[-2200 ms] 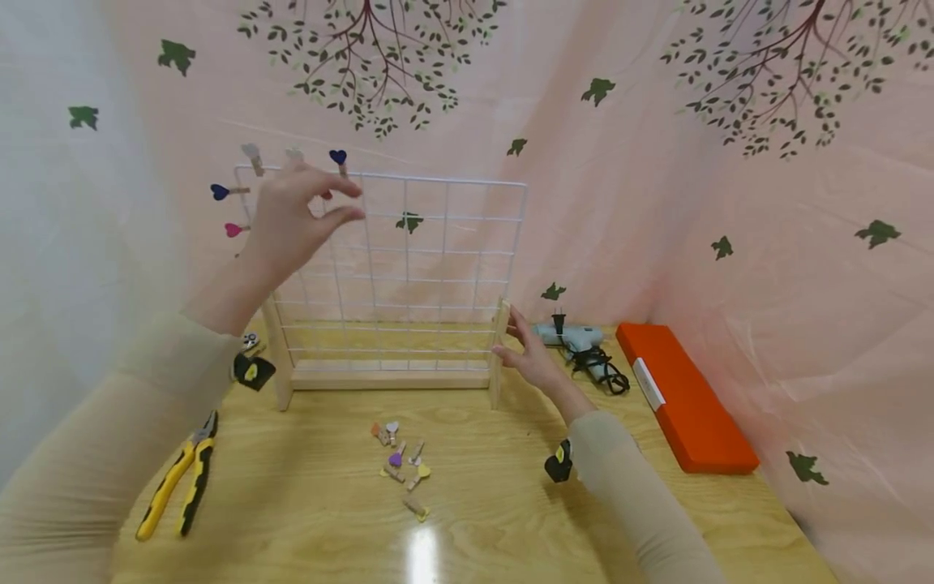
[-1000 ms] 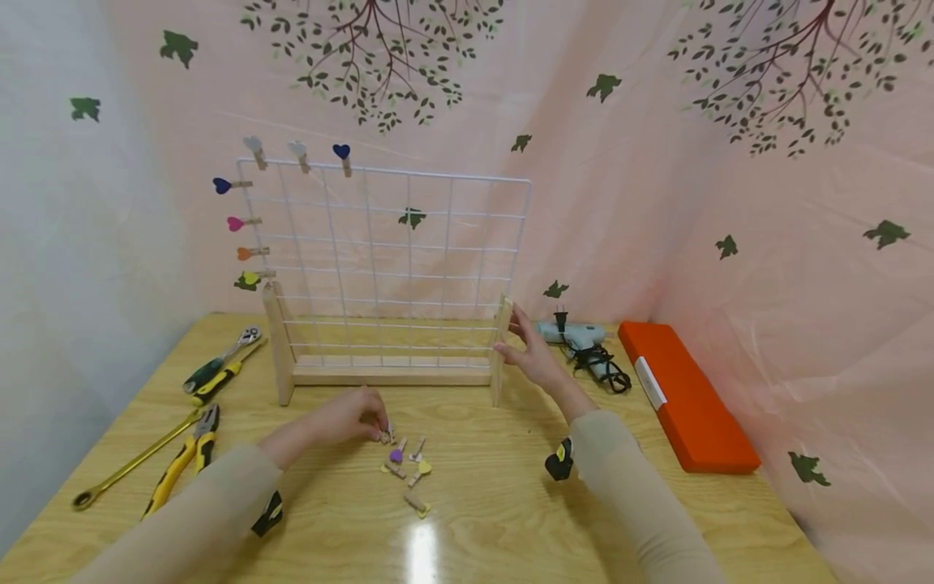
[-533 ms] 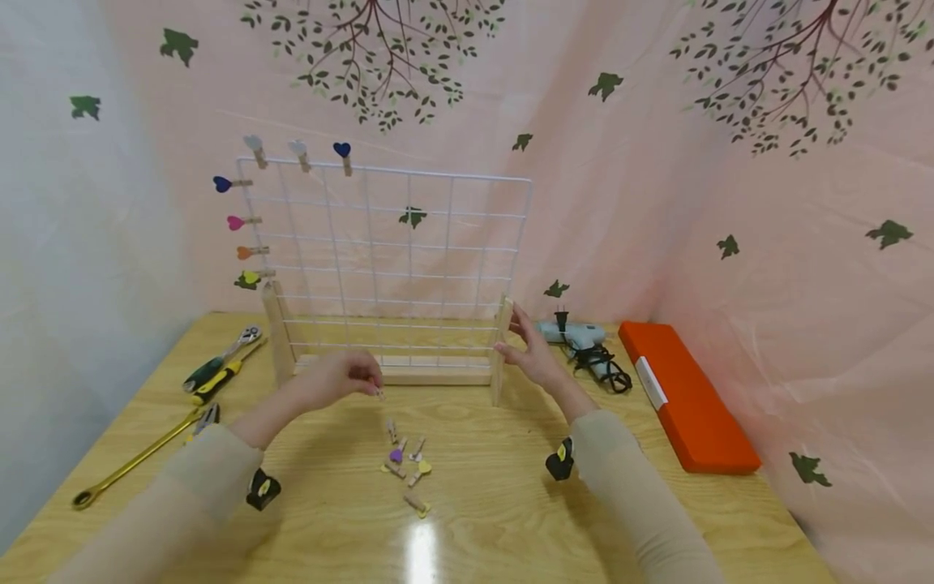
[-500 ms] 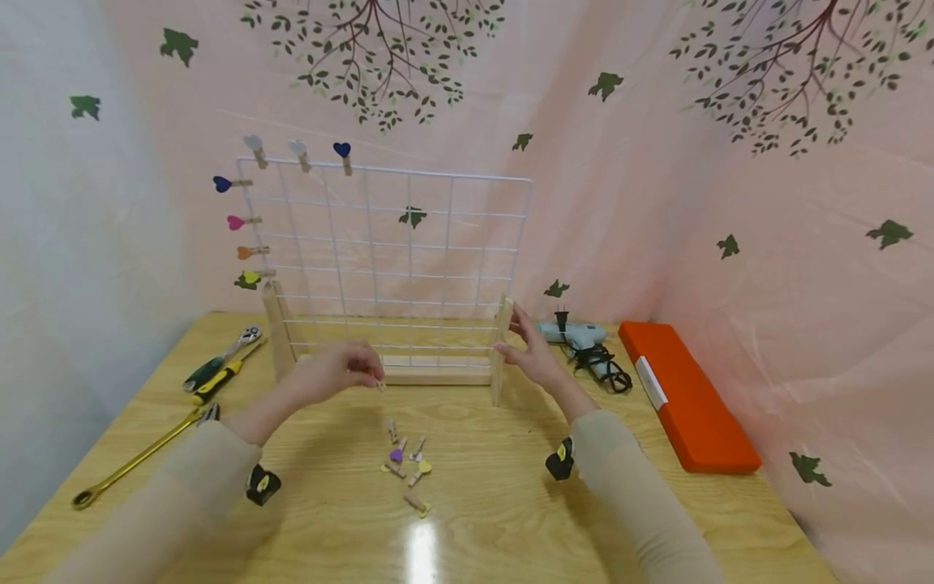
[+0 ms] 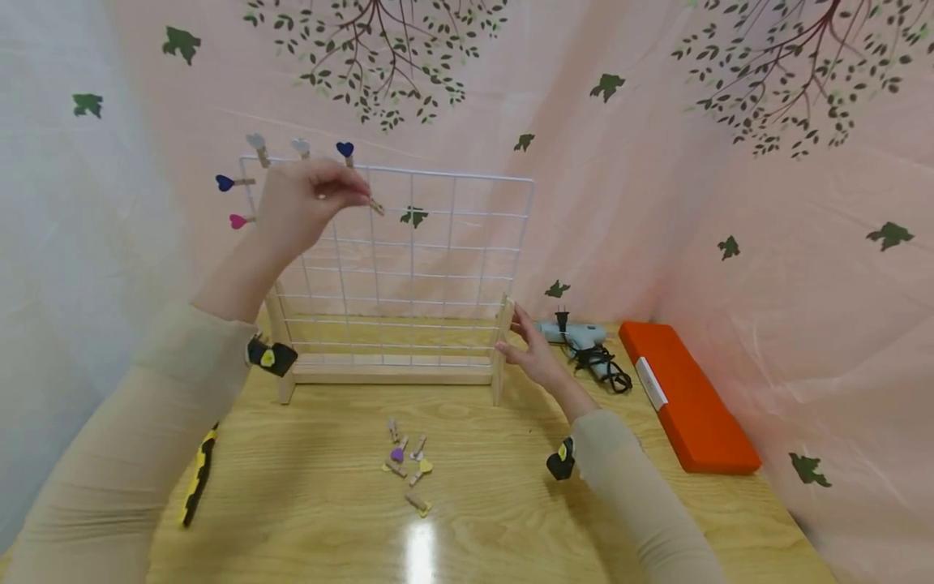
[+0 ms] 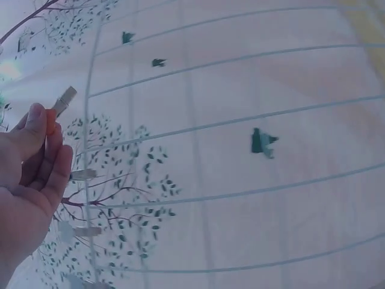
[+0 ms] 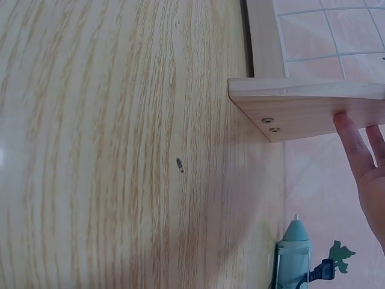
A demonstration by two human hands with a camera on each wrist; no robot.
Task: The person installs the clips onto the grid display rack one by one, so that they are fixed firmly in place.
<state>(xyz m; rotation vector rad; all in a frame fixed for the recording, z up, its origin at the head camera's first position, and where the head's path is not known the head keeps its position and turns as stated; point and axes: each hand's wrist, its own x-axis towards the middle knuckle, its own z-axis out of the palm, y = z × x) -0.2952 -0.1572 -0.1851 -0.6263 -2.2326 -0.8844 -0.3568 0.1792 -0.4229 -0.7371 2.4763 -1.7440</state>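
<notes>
My left hand [image 5: 292, 203] pinches a small wooden clothespin [image 5: 375, 206] before the upper part of a white wire grid [image 5: 474, 176]. In the left wrist view the clothespin's orange heart [image 6: 51, 121] sits between thumb and fingertips, its wooden end pointing away from the hand. A dark blue heart clothespin [image 5: 345, 149] is clipped on the top wire, just above the fingers. Two pale heart clothespins stand left of it. My right hand [image 5: 538, 357] rests against the outer face of the stand's right wooden post [image 5: 499, 365], thumb and fingers extended. Behind my left arm, part of the grid's left edge is hidden.
Several loose heart clothespins [image 5: 396, 469] lie on the table in front of the stand. Pliers [image 5: 197, 483] lie partly under the left sleeve. At right are a light blue glue gun [image 5: 584, 334] with a black cord and an orange-red box [image 5: 686, 397].
My left hand has picked a clothespin from the pile on the table, then risen with it to the grid's upper left. The right hand stays at the post.
</notes>
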